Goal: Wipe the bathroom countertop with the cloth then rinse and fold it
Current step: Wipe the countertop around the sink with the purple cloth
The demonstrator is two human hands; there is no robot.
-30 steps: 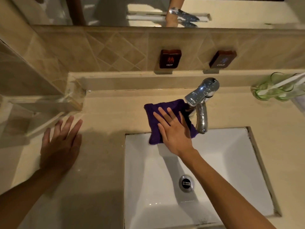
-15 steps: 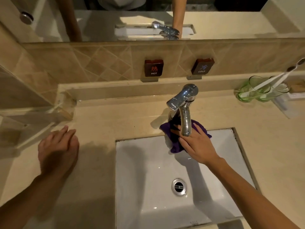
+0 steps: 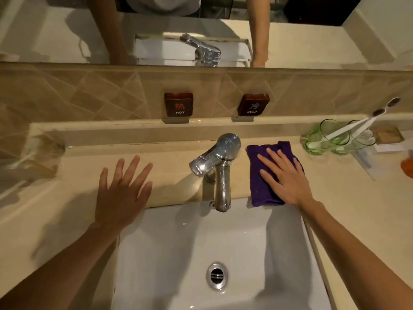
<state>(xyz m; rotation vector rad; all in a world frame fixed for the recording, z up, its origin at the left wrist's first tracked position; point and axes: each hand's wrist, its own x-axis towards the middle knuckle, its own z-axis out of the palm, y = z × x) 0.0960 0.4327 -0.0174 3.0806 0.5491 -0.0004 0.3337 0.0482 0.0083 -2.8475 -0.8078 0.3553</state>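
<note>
A purple cloth (image 3: pixel 259 175) lies flat on the beige countertop (image 3: pixel 348 198), just right of the chrome faucet (image 3: pixel 220 173). My right hand (image 3: pixel 285 177) presses flat on the cloth, fingers spread, palm covering its right half. My left hand (image 3: pixel 123 189) rests flat on the counter to the left of the faucet, fingers apart, holding nothing. The white sink basin (image 3: pixel 178 253) sits below the faucet between my forearms.
Green glass cups (image 3: pixel 328 139) with white toothbrushes stand at the back right, next to small boxes and an orange item at the right edge. HOT (image 3: pixel 178 105) and COLD (image 3: pixel 252 105) plaques sit on the tiled backsplash under the mirror. A ledge runs behind the faucet.
My right hand has carried the cloth from left of the faucet, past its front, to the counter on its right. My left hand has moved closer to the faucet with its fingers spread.
</note>
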